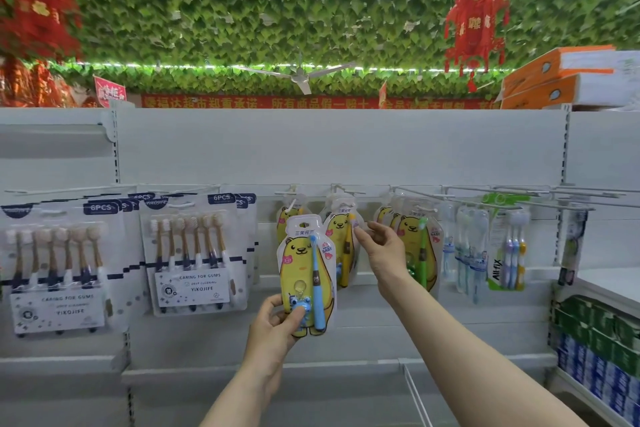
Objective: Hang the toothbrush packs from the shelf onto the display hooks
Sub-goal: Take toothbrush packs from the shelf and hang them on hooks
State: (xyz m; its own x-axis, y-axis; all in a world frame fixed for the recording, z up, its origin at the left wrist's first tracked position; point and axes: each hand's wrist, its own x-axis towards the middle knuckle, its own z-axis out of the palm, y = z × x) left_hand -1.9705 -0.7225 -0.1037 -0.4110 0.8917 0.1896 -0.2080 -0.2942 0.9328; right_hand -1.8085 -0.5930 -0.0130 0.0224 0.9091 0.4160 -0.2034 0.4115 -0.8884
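Overhead: green leaf canopy (pixel 311 10), red lantern (pixel 476 31), white ceiling fan (pixel 299 74), red banner (pixel 263 101). Top right: orange-and-white boxes (pixel 561 78). Lower right: stacked toothpaste cartons (pixel 599 350).

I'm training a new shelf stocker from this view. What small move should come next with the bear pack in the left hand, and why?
Probably lift the blue-brush bear pack so its top hole meets a hook. The left hand grips only its bottom, below the hooks, while the right hand touches a hung pack.
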